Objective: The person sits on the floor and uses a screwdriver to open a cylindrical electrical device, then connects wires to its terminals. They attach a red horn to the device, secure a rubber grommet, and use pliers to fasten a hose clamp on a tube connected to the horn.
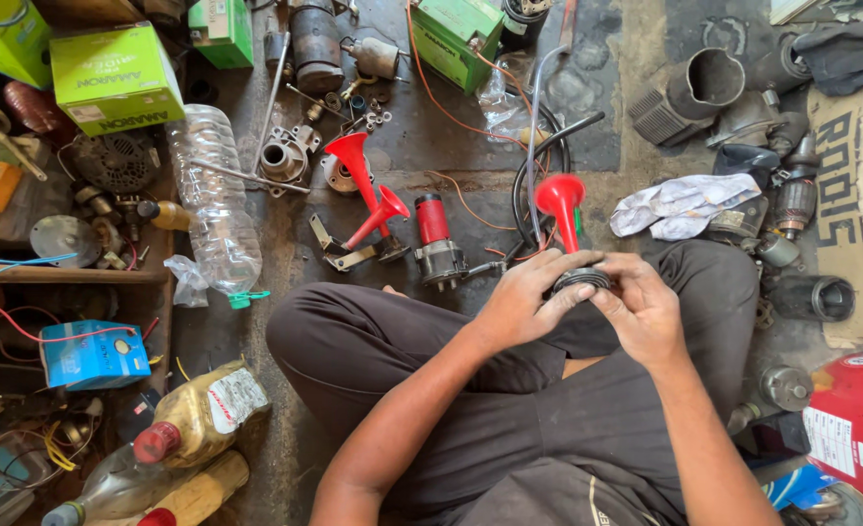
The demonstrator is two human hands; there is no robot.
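Observation:
I sit cross-legged on a workshop floor. My left hand (529,297) and my right hand (638,310) both grip the round black base of a red trumpet horn (560,203), whose bell points away from me. The fingers of both hands wrap the base over my knee. On the floor just beyond lie two more red trumpet horns (365,195) on a metal bracket, beside a small red-capped compressor (435,244). A black hose (538,166) curls behind the held horn.
A clear plastic bottle (215,200) lies at left, with green boxes (115,78) behind it. Oil bottles (197,414) and a blue box (93,353) sit near left. Motor parts and a crumpled cloth (680,205) lie at right.

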